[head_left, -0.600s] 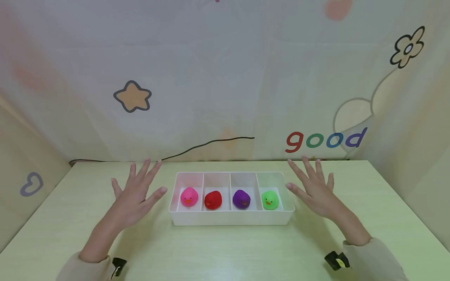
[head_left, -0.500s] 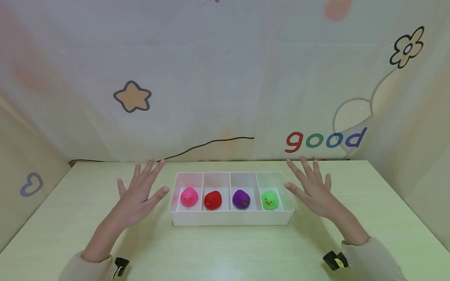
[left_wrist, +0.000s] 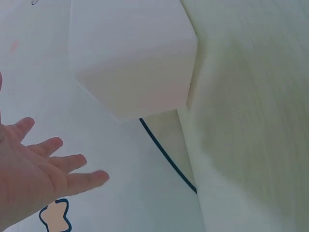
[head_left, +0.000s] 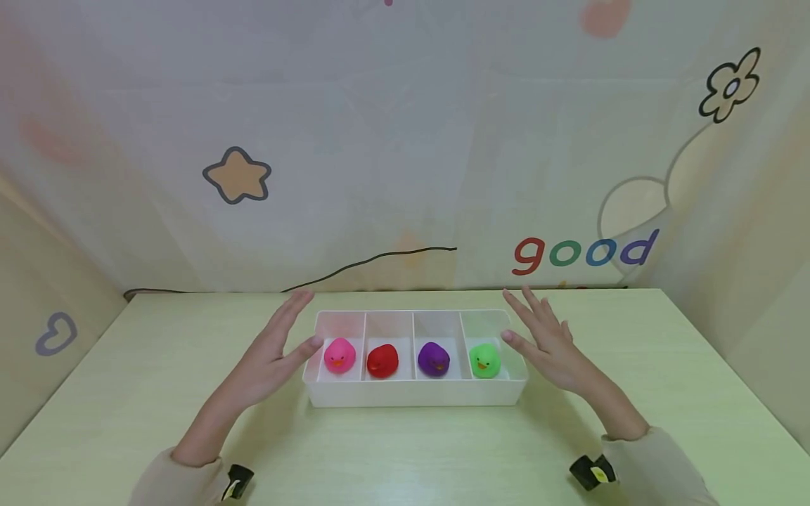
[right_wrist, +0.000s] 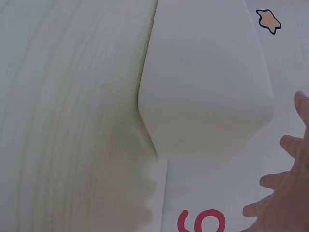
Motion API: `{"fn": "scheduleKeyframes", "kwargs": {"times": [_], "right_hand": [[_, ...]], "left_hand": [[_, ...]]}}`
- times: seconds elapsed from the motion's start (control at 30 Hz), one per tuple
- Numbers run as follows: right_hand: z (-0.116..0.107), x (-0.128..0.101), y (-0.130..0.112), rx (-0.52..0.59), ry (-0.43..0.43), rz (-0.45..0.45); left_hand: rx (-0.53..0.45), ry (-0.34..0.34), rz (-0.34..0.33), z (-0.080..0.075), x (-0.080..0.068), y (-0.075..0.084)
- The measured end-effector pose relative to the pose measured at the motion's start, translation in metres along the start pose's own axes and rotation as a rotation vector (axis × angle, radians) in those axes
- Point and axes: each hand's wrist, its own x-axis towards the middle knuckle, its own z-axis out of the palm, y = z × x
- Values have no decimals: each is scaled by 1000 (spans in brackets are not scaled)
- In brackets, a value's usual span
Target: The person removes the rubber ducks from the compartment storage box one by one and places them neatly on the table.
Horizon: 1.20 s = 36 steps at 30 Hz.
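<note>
A white box [head_left: 414,394] with a row of compartments stands mid-table. From left to right its compartments hold a pink rubber duck [head_left: 339,356], a red one [head_left: 382,361], a purple one [head_left: 434,359] and a green rubber duck [head_left: 485,360]. My left hand [head_left: 268,365] is raised at the box's left end, fingers straight and thumb overlapping the rim in the head view. At the right end my right hand [head_left: 552,351] is held the same way, its fingers spread. Both palms face inward and hold nothing. Each wrist view shows the box's outer wall [left_wrist: 140,92] beside the fingers.
The pale wooden table [head_left: 405,457] reaches back to a light curtain [head_left: 380,161] printed with a star, a flower and the word "good". Black wrist straps [head_left: 592,472] hang at the beige cuffs.
Both hands have moved inward toward the ends of the box, the left one farther, with its fingers now closer together. The box and the ducks stay in place.
</note>
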Motion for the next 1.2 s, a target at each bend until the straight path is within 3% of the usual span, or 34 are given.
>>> {"fn": "scheduleKeyframes", "kwargs": {"times": [0.23, 0.5, 0.8, 1.2], "right_hand": [[4, 1, 4, 111, -22, -12], [6, 2, 12, 241, -32, 25], [9, 3, 22, 455, -68, 49], [13, 4, 28, 495, -125, 114]], "left_hand": [[-101, 19, -9, 6, 4, 2], [-221, -31, -100, 10, 6, -3], [-186, -90, -120, 13, 12, -11], [17, -187, -68, 15, 26, -13]]}}
